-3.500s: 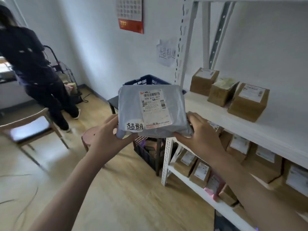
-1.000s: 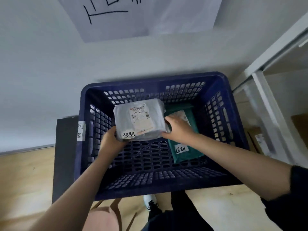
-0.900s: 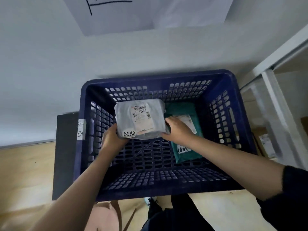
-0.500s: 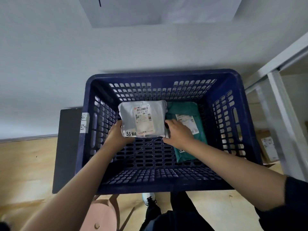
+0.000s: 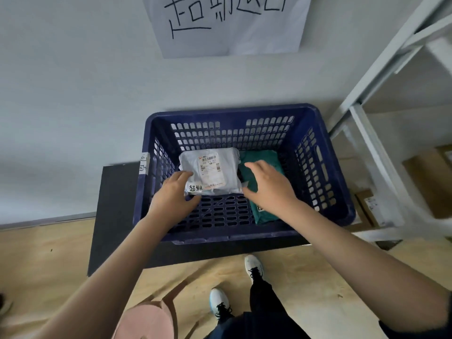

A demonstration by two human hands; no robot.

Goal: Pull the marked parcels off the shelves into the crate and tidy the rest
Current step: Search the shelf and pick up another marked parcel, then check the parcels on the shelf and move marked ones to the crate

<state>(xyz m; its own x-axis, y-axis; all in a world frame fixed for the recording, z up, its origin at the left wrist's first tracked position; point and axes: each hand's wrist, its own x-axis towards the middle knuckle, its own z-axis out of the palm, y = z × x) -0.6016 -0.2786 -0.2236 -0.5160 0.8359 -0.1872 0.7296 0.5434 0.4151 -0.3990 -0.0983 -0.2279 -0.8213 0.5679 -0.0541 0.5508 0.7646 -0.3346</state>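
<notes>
A dark blue slotted crate [image 5: 244,234] stands on a black stand against the wall. Inside it a grey parcel [image 5: 210,171] with a white label and a handwritten mark lies flat at the back left of the floor. A green parcel [image 5: 263,159] lies beside it on the right, partly hidden by my right hand. My left hand [image 5: 172,195] hovers at the grey parcel's near left corner with relaxed fingers, holding nothing. My right hand [image 5: 267,185] is above the green parcel, fingers spread, just off the grey parcel's right edge.
A white metal shelf frame [image 5: 376,152] rises right of the crate, with brown boxes [image 5: 425,182] on its low shelves. A handwritten paper sign [image 5: 227,23] hangs on the wall above. The black stand [image 5: 117,216] juts left. A pink stool [image 5: 146,321] and my shoes are below.
I carried the grey parcel from the shelf to the crate and lowered it to the crate floor. Both hands have let go of it and drawn back slightly.
</notes>
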